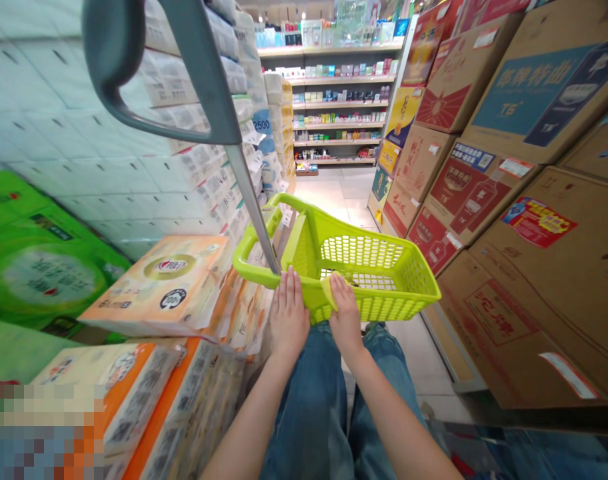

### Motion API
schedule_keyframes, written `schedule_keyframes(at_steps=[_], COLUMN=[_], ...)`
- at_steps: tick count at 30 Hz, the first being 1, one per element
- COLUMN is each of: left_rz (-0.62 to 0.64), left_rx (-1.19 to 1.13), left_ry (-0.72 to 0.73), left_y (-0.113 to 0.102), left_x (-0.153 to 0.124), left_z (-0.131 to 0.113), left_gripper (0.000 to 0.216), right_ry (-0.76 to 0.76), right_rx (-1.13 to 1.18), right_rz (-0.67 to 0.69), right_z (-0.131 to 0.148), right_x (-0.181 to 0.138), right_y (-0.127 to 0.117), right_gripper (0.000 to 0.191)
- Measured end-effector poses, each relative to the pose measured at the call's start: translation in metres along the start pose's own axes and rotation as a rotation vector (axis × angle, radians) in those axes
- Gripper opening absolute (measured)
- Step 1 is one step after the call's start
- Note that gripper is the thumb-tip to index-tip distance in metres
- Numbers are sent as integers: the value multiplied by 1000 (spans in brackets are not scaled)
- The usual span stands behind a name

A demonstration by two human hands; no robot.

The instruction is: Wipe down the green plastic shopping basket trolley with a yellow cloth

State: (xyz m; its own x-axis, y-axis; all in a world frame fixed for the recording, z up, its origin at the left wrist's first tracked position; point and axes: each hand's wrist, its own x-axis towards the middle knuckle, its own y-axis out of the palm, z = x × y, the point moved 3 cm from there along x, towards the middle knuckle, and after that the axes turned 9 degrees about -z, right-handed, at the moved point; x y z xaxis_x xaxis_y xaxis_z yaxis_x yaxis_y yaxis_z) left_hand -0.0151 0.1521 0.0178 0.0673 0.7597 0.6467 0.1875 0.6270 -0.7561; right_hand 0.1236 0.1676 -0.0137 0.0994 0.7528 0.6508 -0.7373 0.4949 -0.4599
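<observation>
Two hands grip one lime-green shopping basket (364, 267) in a narrow aisle between tissue packs (169, 283) and stacked cartons (509, 200): left hand (288, 317) flat, fingers together on the near rim; right hand (345, 313) curled over it. Its long axis points down the open tiled floor (341, 193).

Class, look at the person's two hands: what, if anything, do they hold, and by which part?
Both hands rest on the green basket at its near rim: left hand beside the grey handle pole, right hand gripping the rim.
</observation>
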Motion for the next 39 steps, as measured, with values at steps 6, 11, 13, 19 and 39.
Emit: schedule_keyframes(at_steps=[6, 11, 13, 19, 39], left_rz=[-37, 7, 15, 7, -6], left_rx=[41, 22, 22, 13, 14], left_ry=[17, 5, 5, 4, -1], left_y=[4, 1, 0, 0, 2], left_x=[-2, 0, 0, 0, -1], left_z=[1, 0, -1, 0, 0], left_gripper=[75, 85, 88, 88, 86], right_ry=[-72, -75, -53, 33, -81], right_rx=[92, 58, 17, -112, 36], right_rz=[106, 79, 52, -56, 83], right_z=[43, 2, -22, -74, -8], right_x=[13, -3, -12, -28, -4], right_y=[27, -3, -21, -62, -11], right_gripper=[89, 93, 94, 93, 99])
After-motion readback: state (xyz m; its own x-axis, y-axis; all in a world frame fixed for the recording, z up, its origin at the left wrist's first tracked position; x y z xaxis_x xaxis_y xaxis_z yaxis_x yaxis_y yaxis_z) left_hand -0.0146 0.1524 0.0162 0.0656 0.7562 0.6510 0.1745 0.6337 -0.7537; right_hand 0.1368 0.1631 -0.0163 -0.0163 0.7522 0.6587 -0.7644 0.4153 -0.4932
